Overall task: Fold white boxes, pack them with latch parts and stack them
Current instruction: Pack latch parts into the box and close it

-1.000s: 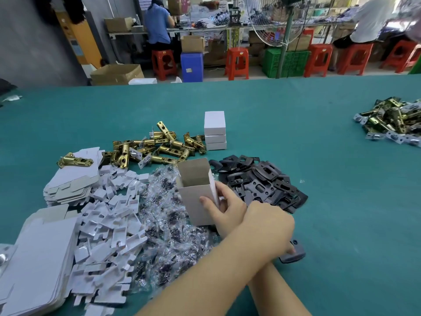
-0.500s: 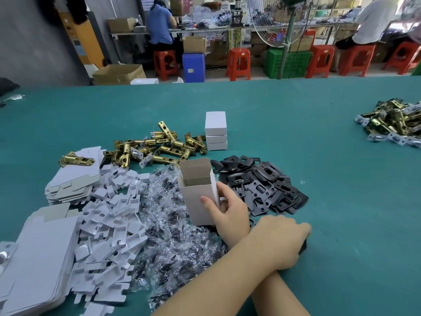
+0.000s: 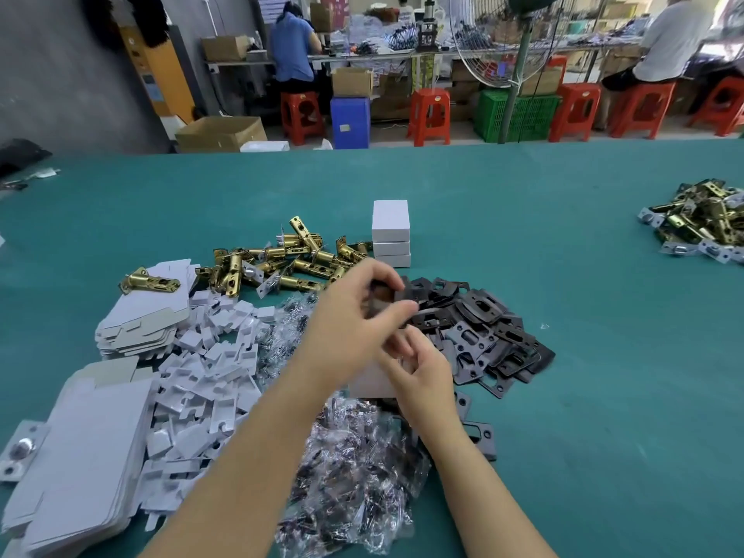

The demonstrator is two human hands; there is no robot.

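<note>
At far left, a pile of flat white cardboard box blanks [image 3: 76, 457] remains unfolded, beside loose brass latch bolts [image 3: 282, 263]. At centre, the left hand [image 3: 354, 328] pinches a dark metal strike plate [image 3: 402, 298] over the open white box [image 3: 372, 382], which the right hand [image 3: 422, 376] grips. Behind stands a stack of three closed white boxes [image 3: 390, 231]. The heap of dark plates [image 3: 495, 336] suggests most packing remains.

Red stools [image 3: 428, 114], green crate [image 3: 523, 116], standing fan [image 3: 519, 38] behind

The left hand [image 3: 354, 316], earlier low at frame centre-right, is now hovering higher, pinching a dark plate [image 3: 406, 294] above the white box [image 3: 370, 382].
</note>
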